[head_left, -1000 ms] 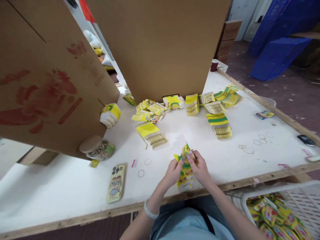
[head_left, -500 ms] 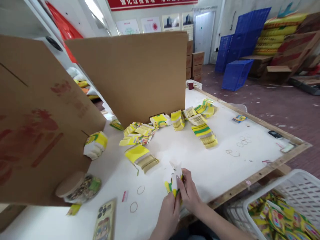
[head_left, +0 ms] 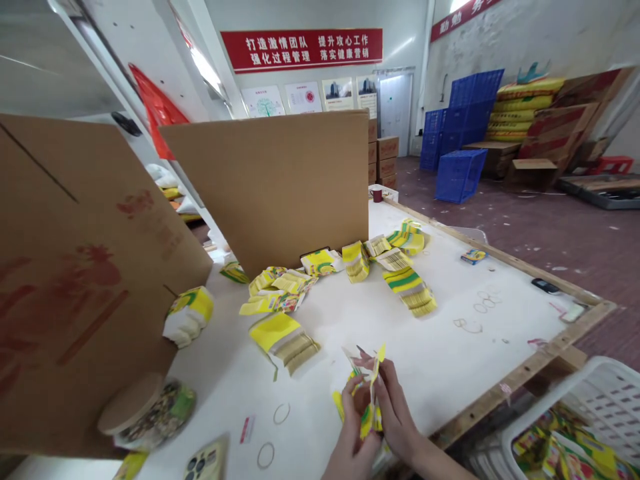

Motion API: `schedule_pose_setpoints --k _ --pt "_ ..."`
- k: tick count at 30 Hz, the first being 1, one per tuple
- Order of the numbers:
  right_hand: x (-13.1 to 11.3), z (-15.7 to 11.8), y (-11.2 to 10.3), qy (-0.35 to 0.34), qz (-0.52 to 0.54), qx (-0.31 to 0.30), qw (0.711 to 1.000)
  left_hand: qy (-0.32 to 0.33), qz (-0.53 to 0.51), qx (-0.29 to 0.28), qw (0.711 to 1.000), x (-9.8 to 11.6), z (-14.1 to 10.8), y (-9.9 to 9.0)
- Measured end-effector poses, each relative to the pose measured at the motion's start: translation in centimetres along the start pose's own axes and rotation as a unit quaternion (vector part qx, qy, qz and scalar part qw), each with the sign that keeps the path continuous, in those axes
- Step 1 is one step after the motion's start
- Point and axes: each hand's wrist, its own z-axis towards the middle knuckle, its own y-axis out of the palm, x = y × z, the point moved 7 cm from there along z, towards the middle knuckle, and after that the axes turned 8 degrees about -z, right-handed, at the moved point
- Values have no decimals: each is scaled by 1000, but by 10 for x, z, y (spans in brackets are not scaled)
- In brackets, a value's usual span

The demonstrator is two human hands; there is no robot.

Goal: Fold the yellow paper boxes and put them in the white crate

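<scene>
Near the table's front edge, my left hand (head_left: 353, 427) and my right hand (head_left: 397, 413) are close together around a yellow, green and white packet (head_left: 369, 412). The fingers of both hands are bent against it, and its upper part stands spread between them. Behind and to the left lies a fanned stack of yellow packets (head_left: 285, 339). Farther back on the white table (head_left: 345, 320) are more yellow packets, among them a fanned row (head_left: 410, 290) with green stripes.
Upright cardboard sheets stand at the back (head_left: 280, 187) and left (head_left: 65, 267). A lidded clear jar (head_left: 155, 413), a phone (head_left: 205, 460) and rubber bands (head_left: 266, 455) lie left. A white basket (head_left: 600, 393) of yellow packets stands at the right, beside the wooden table edge (head_left: 525, 365).
The view has tilted up, showing more of the wall. Both hands have shifted slightly right, and the packet between them is now spread wider, with a yellow flap up by my right fingers.
</scene>
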Motion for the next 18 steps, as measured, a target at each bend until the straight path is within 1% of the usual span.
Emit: schedule_pose_setpoints --k 2,4,5,8,10,12,14,15,18 --pt "-4 -2 0 4 6 -23 1000 13 -23 -3 1000 0 -2 -4" --pt "-4 -5 1 25 17 -48 998 28 16 -8 999 4 -6 -9" --pt "-4 -6 1 31 20 -54 998 34 44 -2 998 6 -9 -13" --pt "-8 -7 2 7 12 -51 999 45 101 53 992 12 -18 -22" --pt "-8 -7 4 -11 -1 -53 999 45 95 108 989 9 -24 -23" --pt "-6 -7 9 -10 -14 -62 998 59 80 159 982 4 -28 -20" --pt "-3 -6 13 -10 -27 -63 998 86 78 187 976 2 -30 -12" --pt "-2 -6 14 -12 -31 -61 998 92 77 192 974 1 -29 -7" --pt "-2 -6 16 -26 -51 -62 996 77 51 226 970 2 -28 -1"
